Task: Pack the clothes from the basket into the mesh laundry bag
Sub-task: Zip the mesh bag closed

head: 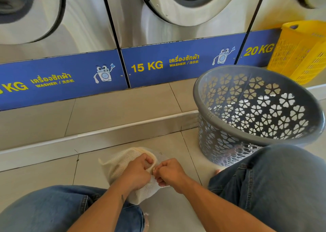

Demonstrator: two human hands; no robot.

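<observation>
A cream mesh laundry bag (121, 163) lies bulging on the tiled floor between my knees. My left hand (136, 174) grips the bag's edge from above. My right hand (170, 172) pinches the small zip pull at the bag's seam, right beside the left hand's fingers. A grey round basket (227, 140) with flower-shaped holes stands to the right, tilted toward me; the part of its inside that shows holds no clothes, and its bottom is hidden behind my right knee.
A row of steel washers with blue panels (158, 66) stands on a raised tiled step (105, 124) ahead. A yellow basket (299, 53) sits on the step at far right. My knees in jeans (273, 187) frame the bag.
</observation>
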